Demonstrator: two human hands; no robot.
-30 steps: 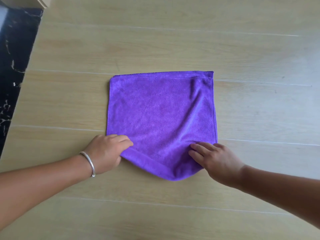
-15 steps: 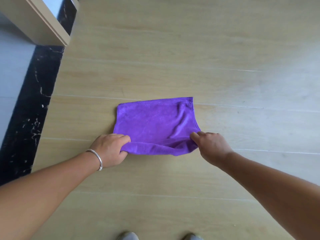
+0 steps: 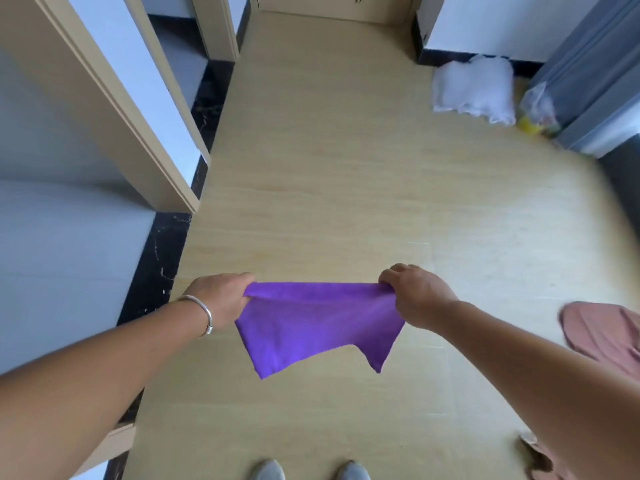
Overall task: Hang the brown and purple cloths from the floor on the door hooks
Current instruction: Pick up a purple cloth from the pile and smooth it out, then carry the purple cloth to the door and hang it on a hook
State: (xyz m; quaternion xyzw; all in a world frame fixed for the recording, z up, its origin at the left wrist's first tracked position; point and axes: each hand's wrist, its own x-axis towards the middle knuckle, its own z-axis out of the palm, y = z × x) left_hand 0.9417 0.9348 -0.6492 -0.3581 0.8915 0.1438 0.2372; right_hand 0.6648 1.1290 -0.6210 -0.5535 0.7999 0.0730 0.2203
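Note:
The purple cloth [image 3: 311, 327] hangs in the air in front of me, stretched by its top edge between both hands, its lower corners dangling free above the wooden floor. My left hand [image 3: 221, 297], with a silver bracelet on the wrist, grips the cloth's top left corner. My right hand [image 3: 414, 294] grips the top right corner. A brownish-pink cloth [image 3: 609, 336] lies on the floor at the right edge of the view, partly cut off. No door hooks are in view.
A beige door frame [image 3: 138, 133] and white wall stand to my left, with a black marble strip [image 3: 156, 268] along the floor. A white plastic bag [image 3: 474, 88] and a clear bag with yellow contents [image 3: 536, 112] sit far right. My shoes [image 3: 304, 471] show at the bottom.
Both hands lifted the purple cloth off the floor by its near edge and I rose up; the view now takes in the hallway and the brownish cloth.

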